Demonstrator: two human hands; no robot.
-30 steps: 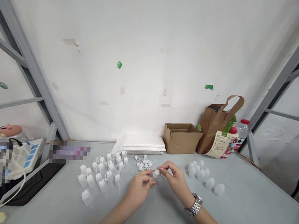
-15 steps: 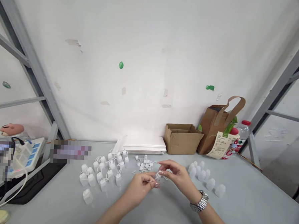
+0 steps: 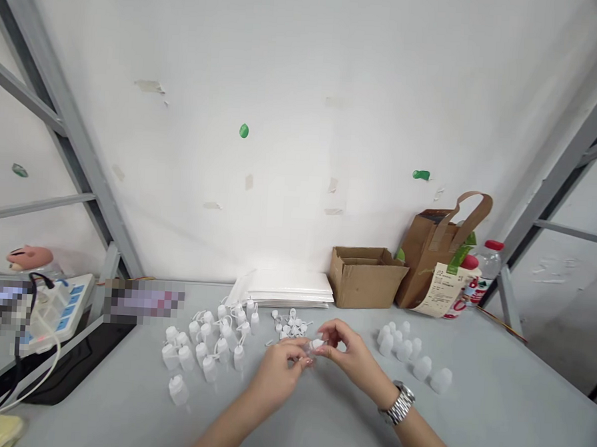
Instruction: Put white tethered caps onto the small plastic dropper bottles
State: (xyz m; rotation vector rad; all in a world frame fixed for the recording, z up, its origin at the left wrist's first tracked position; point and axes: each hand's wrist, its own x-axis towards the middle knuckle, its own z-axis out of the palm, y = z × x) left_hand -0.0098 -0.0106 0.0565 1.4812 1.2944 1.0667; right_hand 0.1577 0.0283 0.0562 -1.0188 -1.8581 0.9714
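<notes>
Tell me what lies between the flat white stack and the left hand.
In the head view, a loose cluster of small white caps lies on the grey tabletop between the flat white stack and the left hand.

In front of the box (image 3: pixel 368 284) and to its left, the left hand (image 3: pixel 277 370) is pinching with thumb and fingers. Directly before the box, the right hand (image 3: pixel 351 356) is curving its fingers above its thumb. The left forearm (image 3: pixel 235 417) and right forearm (image 3: pixel 420 433) are slanting inward, toward the box.
</notes>
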